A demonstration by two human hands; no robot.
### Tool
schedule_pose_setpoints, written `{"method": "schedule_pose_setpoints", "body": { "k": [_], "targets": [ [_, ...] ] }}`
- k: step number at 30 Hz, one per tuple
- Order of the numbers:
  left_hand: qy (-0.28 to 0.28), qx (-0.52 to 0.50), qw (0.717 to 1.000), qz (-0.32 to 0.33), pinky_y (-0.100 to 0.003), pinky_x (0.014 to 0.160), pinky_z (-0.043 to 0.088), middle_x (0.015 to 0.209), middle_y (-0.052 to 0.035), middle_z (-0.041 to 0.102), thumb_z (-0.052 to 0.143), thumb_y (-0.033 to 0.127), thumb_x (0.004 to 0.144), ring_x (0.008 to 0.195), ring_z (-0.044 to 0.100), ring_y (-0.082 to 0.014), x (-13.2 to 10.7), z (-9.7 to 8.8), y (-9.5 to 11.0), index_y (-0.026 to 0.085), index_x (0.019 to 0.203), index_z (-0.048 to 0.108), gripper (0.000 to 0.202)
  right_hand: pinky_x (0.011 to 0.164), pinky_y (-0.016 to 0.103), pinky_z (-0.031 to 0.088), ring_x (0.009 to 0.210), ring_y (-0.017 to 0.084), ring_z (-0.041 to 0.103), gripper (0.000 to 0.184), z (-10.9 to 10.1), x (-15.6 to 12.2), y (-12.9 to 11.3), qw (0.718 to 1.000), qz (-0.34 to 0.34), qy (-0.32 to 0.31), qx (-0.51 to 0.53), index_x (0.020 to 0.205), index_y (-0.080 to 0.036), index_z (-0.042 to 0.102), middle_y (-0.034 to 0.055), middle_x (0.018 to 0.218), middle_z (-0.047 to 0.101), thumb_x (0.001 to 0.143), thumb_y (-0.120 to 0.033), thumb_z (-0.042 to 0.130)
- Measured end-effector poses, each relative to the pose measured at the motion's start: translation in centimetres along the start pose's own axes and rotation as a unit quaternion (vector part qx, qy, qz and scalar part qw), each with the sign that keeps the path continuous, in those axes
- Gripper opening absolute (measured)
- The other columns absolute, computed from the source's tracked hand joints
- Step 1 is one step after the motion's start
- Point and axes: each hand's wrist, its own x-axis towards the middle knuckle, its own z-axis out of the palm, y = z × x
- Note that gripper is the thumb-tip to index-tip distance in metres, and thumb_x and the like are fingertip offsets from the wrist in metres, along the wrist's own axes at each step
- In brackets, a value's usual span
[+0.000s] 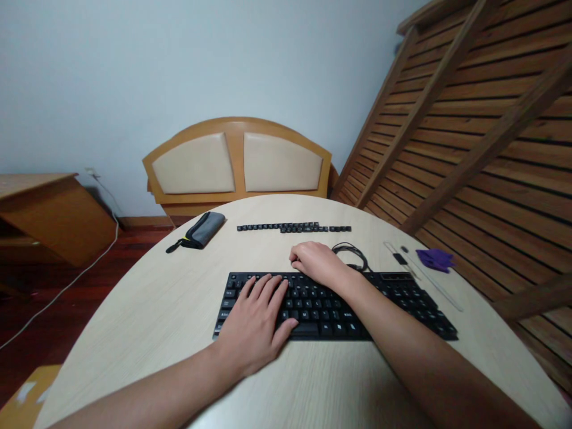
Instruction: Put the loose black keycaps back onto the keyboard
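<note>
A black keyboard (308, 328) lies on the table in front of me. Flat across its left part rests my left hand (257, 325), fingers stretched out and slightly apart, thumb near the space bar. My right hand (317, 260) is just beyond the keyboard's back edge, its fingers curled in. Whatever those fingers may hold is hidden. The right forearm crosses over the keyboard and covers some keys. Farther back, several loose black keycaps (297, 227) lie in uneven rows.
A round pale table (134, 333) carries everything. At its back left lies a grey zip pouch (206, 229). To the right are a coiled black cable (357, 253), a thin wire tool with a black handle (399, 258), a pale stick (440, 286) and a purple cloth (434, 260).
</note>
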Motion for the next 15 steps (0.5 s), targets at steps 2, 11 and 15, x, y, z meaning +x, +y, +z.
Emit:
{"method": "schedule_pose_setpoints", "body": {
  "k": [2, 11, 15],
  "targets": [
    [-0.001, 0.004, 1.0, 0.0, -0.056, 0.116, 0.033, 0.15, -0.0144, 0.052, 0.045, 0.051, 0.102, 0.137, 0.046, -0.0336, 0.0, 0.0, 0.0, 0.012, 0.147, 0.046, 0.06, 0.081, 0.03, 0.049, 0.098, 0.025, 0.071, 0.017, -0.5, -1.0, 0.2, 1.0, 0.01, -0.007, 0.015, 0.099, -0.021, 0.077, 0.008, 0.102, 0.078, 0.089, -0.02, 0.064],
    [-0.013, 0.018, 1.0, 0.02, -0.054, 0.116, 0.036, 0.155, -0.0129, 0.046, 0.04, 0.054, 0.103, 0.143, 0.043, -0.0321, -0.3, -0.2, -0.5, 0.012, 0.151, 0.044, 0.064, 0.081, 0.027, 0.051, 0.09, 0.019, 0.072, 0.016, -3.8, -3.2, 0.8, 0.955, -0.026, -0.075, 0.285, 0.1, -0.015, 0.074, 0.0073, 0.096, 0.079, 0.086, -0.021, 0.069],
    [-0.02, 0.024, 0.999, 0.025, -0.054, 0.117, 0.035, 0.159, -0.0128, 0.04, 0.04, 0.055, 0.103, 0.146, 0.039, -0.0319, -0.5, -0.3, -0.6, 0.011, 0.153, 0.041, 0.066, 0.077, 0.027, 0.052, 0.086, 0.019, 0.072, 0.014, -3.8, -3.3, 0.6, 0.941, -0.027, -0.113, 0.318, 0.098, -0.014, 0.073, 0.008, 0.093, 0.078, 0.087, -0.022, 0.069]
  ]
}}
